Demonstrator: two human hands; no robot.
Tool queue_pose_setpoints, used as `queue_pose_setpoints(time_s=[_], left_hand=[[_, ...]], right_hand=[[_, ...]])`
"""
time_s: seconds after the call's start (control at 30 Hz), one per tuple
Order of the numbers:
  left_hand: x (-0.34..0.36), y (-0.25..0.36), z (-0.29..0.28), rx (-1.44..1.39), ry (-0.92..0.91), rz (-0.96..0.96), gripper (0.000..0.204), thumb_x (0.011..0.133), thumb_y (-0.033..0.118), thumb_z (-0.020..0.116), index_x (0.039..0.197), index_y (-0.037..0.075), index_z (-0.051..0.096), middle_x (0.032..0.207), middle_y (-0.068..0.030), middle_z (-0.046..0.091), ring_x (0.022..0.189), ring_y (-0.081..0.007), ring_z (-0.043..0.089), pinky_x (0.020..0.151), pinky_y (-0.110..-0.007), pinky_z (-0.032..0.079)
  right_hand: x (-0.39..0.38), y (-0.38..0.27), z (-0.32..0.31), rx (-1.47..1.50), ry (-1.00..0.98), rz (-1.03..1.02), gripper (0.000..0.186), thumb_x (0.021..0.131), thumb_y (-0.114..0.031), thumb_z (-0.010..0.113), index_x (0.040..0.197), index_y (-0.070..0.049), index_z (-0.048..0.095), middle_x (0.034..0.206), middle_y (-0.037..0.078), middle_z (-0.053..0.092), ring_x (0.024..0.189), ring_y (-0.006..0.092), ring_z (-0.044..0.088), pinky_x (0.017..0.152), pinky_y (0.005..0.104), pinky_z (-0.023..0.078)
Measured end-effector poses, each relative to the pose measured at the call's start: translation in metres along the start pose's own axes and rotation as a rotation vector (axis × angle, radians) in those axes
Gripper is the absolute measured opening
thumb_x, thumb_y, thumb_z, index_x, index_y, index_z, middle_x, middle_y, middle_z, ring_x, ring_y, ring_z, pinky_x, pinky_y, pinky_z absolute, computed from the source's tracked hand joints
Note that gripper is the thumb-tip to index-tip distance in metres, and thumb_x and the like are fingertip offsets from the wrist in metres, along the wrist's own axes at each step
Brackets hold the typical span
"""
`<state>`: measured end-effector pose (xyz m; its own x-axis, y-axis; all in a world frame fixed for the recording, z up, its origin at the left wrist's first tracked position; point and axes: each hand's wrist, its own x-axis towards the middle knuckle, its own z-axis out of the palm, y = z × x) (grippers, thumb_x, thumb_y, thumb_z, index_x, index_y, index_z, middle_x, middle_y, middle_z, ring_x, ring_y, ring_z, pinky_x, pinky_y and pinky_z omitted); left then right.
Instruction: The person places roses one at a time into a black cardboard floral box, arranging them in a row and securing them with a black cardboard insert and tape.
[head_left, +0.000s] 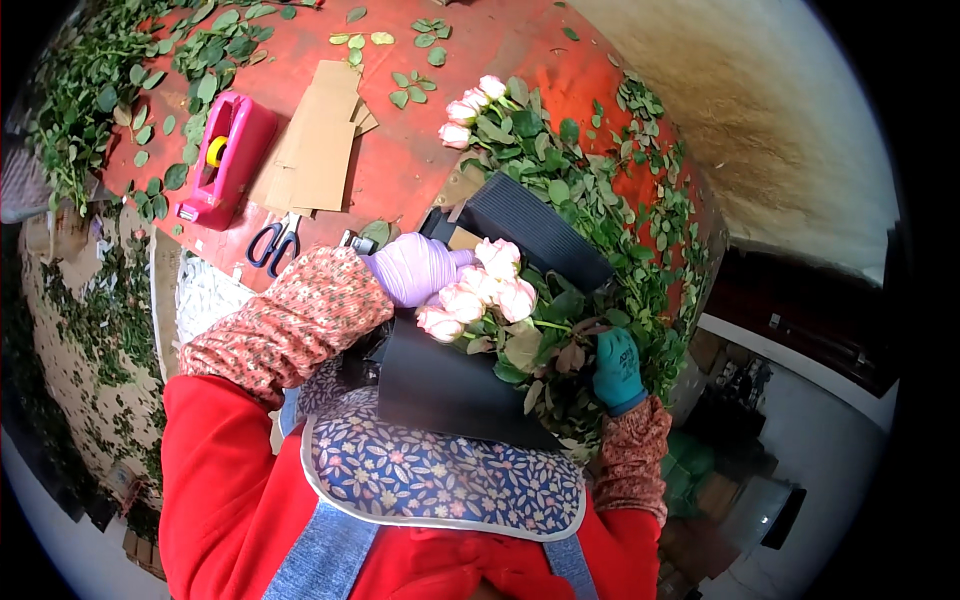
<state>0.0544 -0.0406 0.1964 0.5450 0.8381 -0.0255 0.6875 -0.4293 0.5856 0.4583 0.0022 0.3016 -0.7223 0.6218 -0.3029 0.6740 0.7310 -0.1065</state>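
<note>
Pale pink roses (pixel 462 303) lie in a bunch over a smooth black panel (pixel 440 375) in front of me, their leafy stems running right. My right hand (pixel 618 370), in a teal glove, is closed round those stems among the leaves. Beside the blooms, on their left, is my left hand (pixel 412 270) in a lavender covering. Its fingertips are mostly hidden by the flowers, so its grip does not show. A black ridged panel (pixel 535 230) slants just beyond the roses. A bit of brown cardboard (pixel 464 239) shows between that panel and my left hand.
On the red table (pixel 400 180) are a pink tape dispenser (pixel 228 160), flat cardboard pieces (pixel 320 145) and dark-handled scissors (pixel 273 245). More pink roses (pixel 470 110) lie at the back, with heaped leafy stems (pixel 640 240) on the right. Greenery (pixel 80 110) piles up far left.
</note>
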Motion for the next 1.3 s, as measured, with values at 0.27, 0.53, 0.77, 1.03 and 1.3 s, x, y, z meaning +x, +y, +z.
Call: queue_pose_setpoints(time_s=[0.27,0.53,0.77,1.03,1.3], left_hand=[[-0.007,-0.011,0.006,0.074,0.148,0.164,0.052,0.078,0.018,0.067,0.127,0.007,0.054,0.128,-0.0111,0.051,0.089,-0.0296,0.064,0.07,-0.041,0.054],[-0.006,-0.005,0.009,-0.082,0.213,0.017,0.03,0.086,0.015,0.061,0.116,0.009,0.061,0.095,-0.0075,0.06,0.09,-0.0286,0.058,0.083,-0.041,0.046],[-0.014,-0.014,0.012,0.06,0.303,0.134,0.03,0.083,0.011,0.059,0.112,0.007,0.065,0.106,-0.01,0.064,0.097,-0.0293,0.061,0.084,-0.04,0.048],[-0.042,-0.004,-0.035,-0.278,0.442,-0.038,0.025,0.081,0.006,0.069,0.106,0.009,0.067,0.095,-0.0092,0.064,0.088,-0.0314,0.065,0.075,-0.039,0.053],[-0.03,0.007,-0.028,-0.321,0.252,0.034,0.037,0.082,0.02,0.076,0.115,0.009,0.066,0.093,-0.0075,0.063,0.085,-0.0282,0.064,0.072,-0.038,0.051]], right_hand=[[0.015,-0.014,-0.009,0.159,0.028,-0.006,0.043,0.07,0.006,0.057,0.112,-0.002,0.06,0.1,0.021,0.059,0.096,0.043,0.054,0.083,0.0495,0.046],[0.018,-0.009,-0.011,0.105,0.011,-0.007,0.045,0.07,0.005,0.06,0.113,-0.005,0.061,0.104,0.018,0.061,0.098,0.0404,0.055,0.084,0.0485,0.045],[0.025,-0.006,-0.004,0.056,0.019,-0.062,0.045,0.07,0.0,0.065,0.114,-0.006,0.059,0.109,0.016,0.061,0.1,0.0391,0.056,0.088,0.0471,0.046],[0.036,-0.005,0.02,-0.041,-0.123,0.025,0.052,0.075,-0.004,0.064,0.126,0.001,0.053,0.119,0.019,0.057,0.108,0.0391,0.055,0.099,0.0477,0.043],[0.027,-0.014,-0.02,-0.143,-0.198,0.123,0.066,0.082,-0.017,0.069,0.144,-0.009,0.045,0.136,0.019,0.053,0.128,0.0383,0.047,0.11,0.0458,0.036]])
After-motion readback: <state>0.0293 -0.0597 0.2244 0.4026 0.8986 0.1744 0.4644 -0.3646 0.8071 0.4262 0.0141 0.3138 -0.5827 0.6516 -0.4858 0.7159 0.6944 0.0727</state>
